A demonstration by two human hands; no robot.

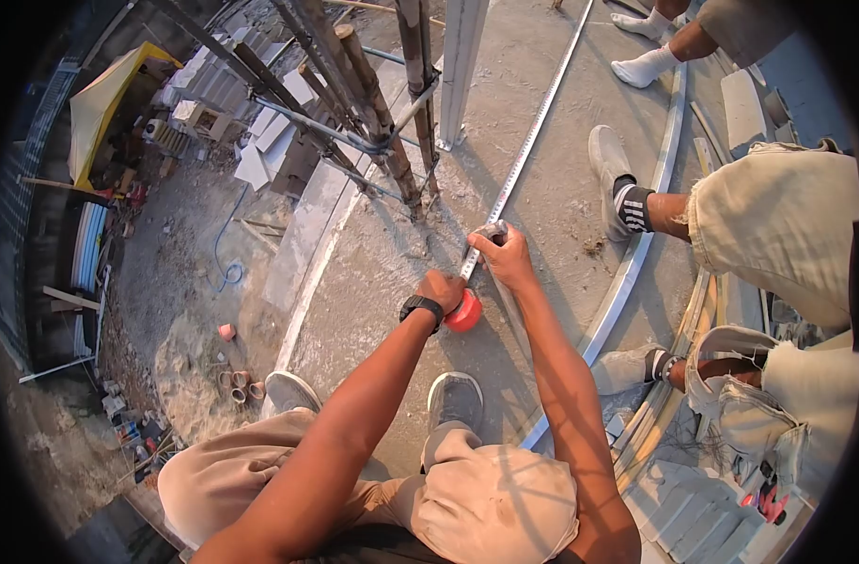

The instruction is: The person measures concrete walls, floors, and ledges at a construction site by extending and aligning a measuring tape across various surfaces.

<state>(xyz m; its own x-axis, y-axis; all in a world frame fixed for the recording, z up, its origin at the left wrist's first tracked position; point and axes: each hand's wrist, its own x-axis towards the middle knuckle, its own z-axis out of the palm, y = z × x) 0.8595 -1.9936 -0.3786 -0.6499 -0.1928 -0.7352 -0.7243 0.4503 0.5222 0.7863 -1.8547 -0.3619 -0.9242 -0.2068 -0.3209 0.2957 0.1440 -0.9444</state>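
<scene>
A red tape measure [463, 311] is at my left hand [441, 290], which wears a dark wristband. The fingers close on the tape beside the case. From there the pale marked blade [523, 158] runs out straight across the concrete, away from me. My right hand [507, 257] is closed just beyond the left one, over the blade. A small grey object [491, 229] shows at its fingertips; its kind is unclear. Both hands are low, close to the concrete slab [364, 299].
Upright bamboo poles [384, 132] and a metal post [460, 75] stand ahead. A long metal strip [636, 258] curves along the right. Another person's shoe [610, 179] and a second person's socked foot [646, 68] are near it. The slab's left edge [307, 296] drops to rubble-strewn ground.
</scene>
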